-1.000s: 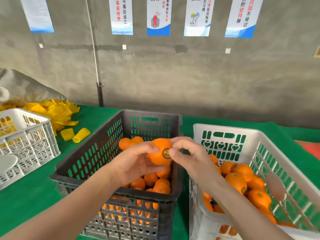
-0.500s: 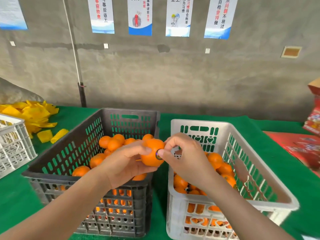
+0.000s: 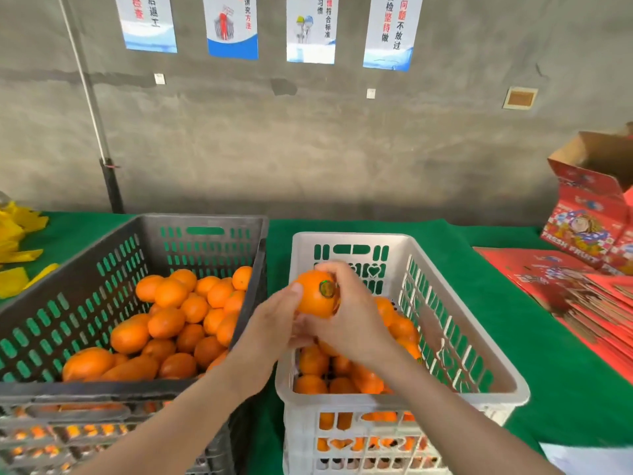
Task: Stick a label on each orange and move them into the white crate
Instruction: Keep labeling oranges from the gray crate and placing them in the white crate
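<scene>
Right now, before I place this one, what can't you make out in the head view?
- The label on the held orange: head view, too small and blurred to read.
- The oranges in the white crate: head view, mostly hidden behind the left hand and right hand; labels unseen.
- The yellow pile: head view, cut off by the left edge.

Labelled orange (image 3: 313, 299) held above white crate (image 3: 455, 323).

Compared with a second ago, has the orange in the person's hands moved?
Yes. The orange, held by the left hand and right hand, has gone rightward: from above the dark crate to above the white crate, near its left side.
</scene>
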`<state>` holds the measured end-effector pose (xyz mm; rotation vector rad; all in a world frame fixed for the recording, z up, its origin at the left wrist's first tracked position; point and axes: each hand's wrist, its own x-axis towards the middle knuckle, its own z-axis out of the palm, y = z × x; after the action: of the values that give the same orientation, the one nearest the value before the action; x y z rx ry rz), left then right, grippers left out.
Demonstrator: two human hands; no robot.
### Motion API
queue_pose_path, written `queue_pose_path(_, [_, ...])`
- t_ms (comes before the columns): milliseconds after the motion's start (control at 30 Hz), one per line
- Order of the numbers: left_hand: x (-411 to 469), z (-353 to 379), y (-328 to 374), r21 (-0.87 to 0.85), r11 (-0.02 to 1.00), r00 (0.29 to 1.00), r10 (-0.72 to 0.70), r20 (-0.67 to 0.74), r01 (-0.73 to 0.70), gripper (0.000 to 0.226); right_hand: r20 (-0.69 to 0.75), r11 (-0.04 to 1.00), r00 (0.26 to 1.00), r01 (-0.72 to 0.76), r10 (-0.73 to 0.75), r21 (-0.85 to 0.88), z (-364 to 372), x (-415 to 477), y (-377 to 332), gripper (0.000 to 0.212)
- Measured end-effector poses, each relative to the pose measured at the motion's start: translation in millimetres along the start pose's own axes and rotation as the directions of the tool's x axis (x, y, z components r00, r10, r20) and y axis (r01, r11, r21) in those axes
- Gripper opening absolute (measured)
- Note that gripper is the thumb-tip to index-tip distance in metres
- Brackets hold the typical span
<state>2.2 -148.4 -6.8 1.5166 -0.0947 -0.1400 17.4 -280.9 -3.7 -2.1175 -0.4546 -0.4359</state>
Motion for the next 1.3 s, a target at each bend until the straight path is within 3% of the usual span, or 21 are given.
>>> queue_pose_path(67, [17,18,-12,0.329,0.935,0.988,0.149,-0.033,-0.13,0.029,-0.07,0.992,0.992,-0.106,0.102,-0.067,-12,30,34,0.058])
queue_pose_path(133, [31,28,-29,0.742,0.616,0.957,0.258,0.13,-0.267,0.032,-0.114,0.937,0.954,-0.293,0.276,-0.188,-25,56,75,0.061])
queue_pose_path(200, [39,29,-46,0.899,0.315,0.95,0.178,0.258,-0.303,0.035,-0.142,0.82,0.891,-0.453,0.431,-0.349,-35,70,119,0.061])
queue_pose_path(300, [46,28,-62,0.959,0.024,0.958,0.035,0.283,-0.284,0.03,-0.175,0.677,0.81,-0.569,0.559,-0.468,-39,71,176,0.067])
queue_pose_path(333, [48,27,-64,0.956,0.014,0.956,0.043,0.292,-0.293,0.03,-0.175,0.669,0.799,-0.583,0.575,-0.461,-38,70,188,0.07])
queue_pose_path(533, [49,28,-64,0.937,0.21,0.959,0.112,0.261,-0.28,0.033,-0.195,0.702,0.752,-0.658,0.629,-0.272,-35,66,206,0.095])
queue_pose_path(667, [47,26,-62,0.905,0.341,0.964,0.17,0.205,-0.253,0.029,-0.303,0.59,0.727,-0.681,0.616,-0.434,-32,64,201,0.076])
queue_pose_path(733, [46,25,-61,0.891,0.387,0.966,0.19,0.177,-0.239,0.028,-0.317,0.587,0.766,-0.636,0.56,-0.5,-35,65,195,0.056])
queue_pose_path(800, [44,25,-61,0.88,0.41,0.964,0.205,0.169,-0.241,0.027,-0.202,0.692,0.873,-0.478,0.444,-0.541,-38,65,176,0.029])
queue_pose_path(867, [42,24,-62,0.879,0.405,0.96,0.217,0.176,-0.252,0.026,0.048,0.765,0.942,-0.239,0.333,-0.598,-32,58,154,0.042])
queue_pose_path(900, [41,24,-63,0.88,0.397,0.958,0.221,0.183,-0.26,0.026,0.199,0.753,0.921,-0.135,0.335,-0.644,-25,53,146,0.058])
queue_pose_path(967, [40,22,-65,0.879,0.392,0.953,0.234,0.191,-0.272,0.025,0.407,0.624,0.806,0.062,0.429,-0.779,-7,42,139,0.076])
queue_pose_path(1033, [40,21,-66,0.876,0.398,0.952,0.244,0.184,-0.271,0.024,0.481,0.504,0.746,0.225,0.461,-0.834,2,38,141,0.07])
queue_pose_path(1200, [42,20,-67,0.872,0.41,0.953,0.245,0.176,-0.266,0.025,0.46,0.509,0.759,0.199,0.461,-0.838,0,64,138,0.055])
queue_pose_path(1300, [43,19,-69,0.873,0.404,0.95,0.258,0.177,-0.273,0.024,0.324,0.501,0.841,0.074,0.433,-0.862,3,75,145,0.058])
